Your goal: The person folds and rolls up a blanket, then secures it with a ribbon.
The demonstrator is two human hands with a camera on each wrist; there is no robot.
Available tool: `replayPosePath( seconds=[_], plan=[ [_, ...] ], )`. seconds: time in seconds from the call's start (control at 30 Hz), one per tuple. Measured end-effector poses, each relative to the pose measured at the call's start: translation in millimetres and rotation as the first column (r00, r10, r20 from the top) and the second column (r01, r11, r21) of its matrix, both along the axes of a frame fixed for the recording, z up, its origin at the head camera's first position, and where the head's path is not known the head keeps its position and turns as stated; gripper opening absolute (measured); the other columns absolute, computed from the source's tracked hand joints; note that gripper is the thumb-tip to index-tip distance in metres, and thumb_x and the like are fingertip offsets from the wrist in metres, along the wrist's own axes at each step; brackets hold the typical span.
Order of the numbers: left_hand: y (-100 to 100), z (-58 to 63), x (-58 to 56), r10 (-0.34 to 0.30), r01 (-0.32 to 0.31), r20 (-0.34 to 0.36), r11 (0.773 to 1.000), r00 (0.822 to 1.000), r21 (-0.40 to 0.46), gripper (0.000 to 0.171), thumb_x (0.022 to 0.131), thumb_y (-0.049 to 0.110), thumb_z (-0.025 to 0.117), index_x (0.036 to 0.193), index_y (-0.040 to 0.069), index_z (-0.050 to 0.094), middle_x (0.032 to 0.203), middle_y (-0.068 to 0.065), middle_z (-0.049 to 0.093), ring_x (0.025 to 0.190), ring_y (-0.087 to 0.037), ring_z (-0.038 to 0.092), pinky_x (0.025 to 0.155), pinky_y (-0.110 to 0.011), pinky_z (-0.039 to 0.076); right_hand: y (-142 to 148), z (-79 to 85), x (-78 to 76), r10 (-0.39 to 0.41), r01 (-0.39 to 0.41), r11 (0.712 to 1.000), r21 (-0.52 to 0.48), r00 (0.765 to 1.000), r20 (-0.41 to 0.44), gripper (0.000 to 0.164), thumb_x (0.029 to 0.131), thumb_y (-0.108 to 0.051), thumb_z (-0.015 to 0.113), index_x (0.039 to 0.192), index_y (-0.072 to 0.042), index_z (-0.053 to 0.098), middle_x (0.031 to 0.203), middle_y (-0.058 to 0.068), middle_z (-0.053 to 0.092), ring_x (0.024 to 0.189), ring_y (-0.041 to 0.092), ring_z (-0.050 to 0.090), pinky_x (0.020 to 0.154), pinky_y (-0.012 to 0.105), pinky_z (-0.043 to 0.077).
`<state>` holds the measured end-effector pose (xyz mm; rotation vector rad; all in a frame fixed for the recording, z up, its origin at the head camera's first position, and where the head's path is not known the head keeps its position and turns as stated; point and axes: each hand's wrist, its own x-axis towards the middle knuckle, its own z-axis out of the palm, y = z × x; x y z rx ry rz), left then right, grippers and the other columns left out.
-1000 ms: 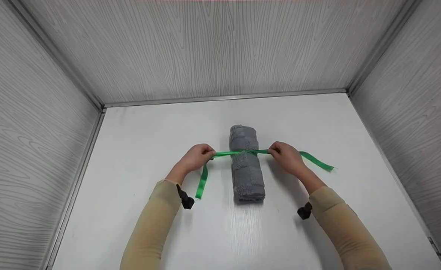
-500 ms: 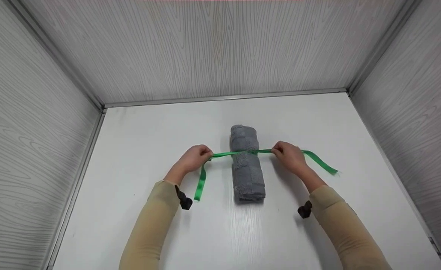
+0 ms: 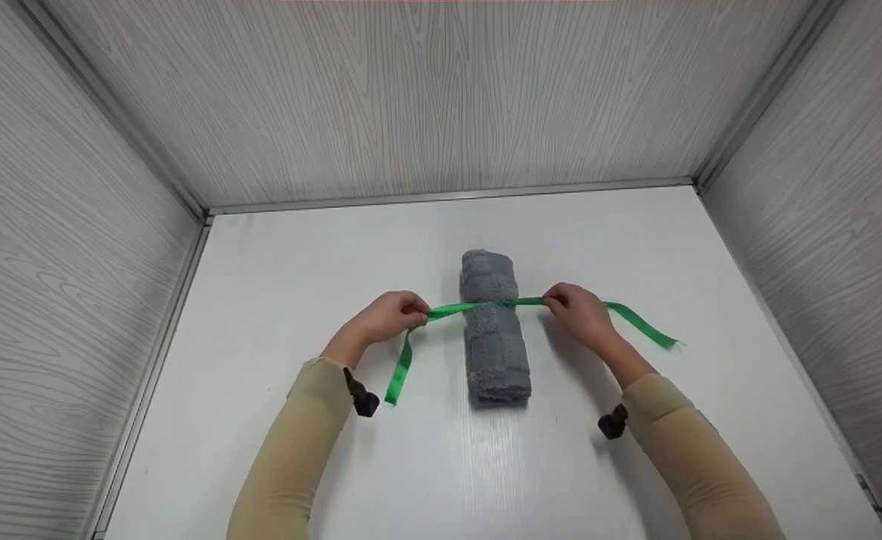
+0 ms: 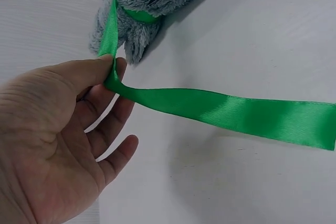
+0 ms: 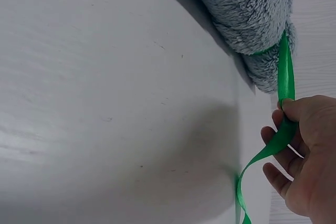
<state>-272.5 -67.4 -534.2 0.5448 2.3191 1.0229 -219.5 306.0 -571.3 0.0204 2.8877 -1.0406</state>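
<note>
A rolled grey towel (image 3: 497, 345) lies lengthwise on the white table, cinched near its middle by a green ribbon (image 3: 450, 309). On its left side my left hand (image 3: 387, 318) pinches one ribbon end between thumb and forefinger. My right hand (image 3: 577, 311) pinches the other end on the right. Both stretches run out sideways from the towel, and a loose tail hangs past each hand. The left wrist view shows the left tail (image 4: 226, 111) wide and flat, with the other fingers (image 4: 107, 129) loosely bent. In the right wrist view the right tail (image 5: 262, 153) twists downward.
The white table (image 3: 298, 255) is bounded by grey wood-grain panels (image 3: 441, 97) at the back and both sides, with metal edging along the joints. Small black devices (image 3: 366, 403) are strapped at both wrists, beside the tan sleeves (image 3: 283, 442).
Both hands have drawn slightly apart, the right one a little to the right and the left forearm to the left. The left ribbon stretch now looks wider and a bit slacker.
</note>
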Motion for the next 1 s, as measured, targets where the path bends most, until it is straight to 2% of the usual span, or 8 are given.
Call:
replayPosePath(
  seconds=[0.1,0.27,0.5,0.73,1.0],
  plan=[
    [-1,6.3,0.4,-0.017,0.017,0.030,1.000,0.999,-0.010,0.024,0.103,0.019,0.064,0.122,0.007,0.071,0.107,-0.005,0.071,0.097,-0.020,0.064,0.087,-0.038,0.052,0,1.2,-0.2,0.006,-0.006,1.000,-0.004,1.000,-0.011,0.020,0.104,-0.022,0.061,0.111,-0.007,0.072,0.109,0.010,0.070,0.096,0.027,0.063,0.088,0.046,0.052],
    [-2,12.8,-0.8,-0.024,0.024,0.057,1.000,0.998,-0.007,0.020,0.100,0.024,0.068,0.114,0.011,0.075,0.105,-0.006,0.072,0.094,-0.021,0.061,0.086,-0.038,0.050,1,3.1,0.4,0.008,-0.008,1.000,-0.010,1.000,-0.003,0.019,0.103,-0.021,0.062,0.112,-0.008,0.072,0.108,0.009,0.070,0.096,0.026,0.062,0.089,0.046,0.051],
    [3,25.2,0.7,-0.071,0.065,0.079,0.995,0.994,0.075,0.020,0.101,0.026,0.067,0.114,0.013,0.075,0.114,-0.015,0.072,0.098,-0.022,0.065,0.094,-0.044,0.051,1,4.8,1.9,0.005,-0.005,1.000,-0.015,1.000,0.014,0.019,0.104,-0.020,0.062,0.113,-0.007,0.072,0.107,0.009,0.071,0.095,0.026,0.062,0.088,0.046,0.051],
    [10,35.5,2.0,-0.085,0.067,0.105,0.984,0.991,0.163,0.023,0.102,0.020,0.066,0.120,0.009,0.073,0.111,-0.006,0.072,0.103,-0.022,0.066,0.100,-0.055,0.049,3,8.0,0.8,0.020,-0.020,0.999,-0.045,1.000,0.015,0.019,0.103,-0.019,0.062,0.114,-0.007,0.072,0.108,0.009,0.071,0.096,0.026,0.062,0.089,0.046,0.051],
    [24,35.9,-0.1,-0.039,0.026,0.062,0.981,0.997,0.192,0.018,0.101,0.021,0.068,0.113,0.009,0.071,0.107,-0.004,0.071,0.100,-0.020,0.067,0.093,-0.042,0.053,4,9.8,1.4,0.047,-0.046,0.998,-0.030,0.999,0.023,0.021,0.104,-0.021,0.062,0.115,-0.007,0.072,0.111,0.009,0.071,0.100,0.026,0.064,0.089,0.047,0.051]
  ],
)
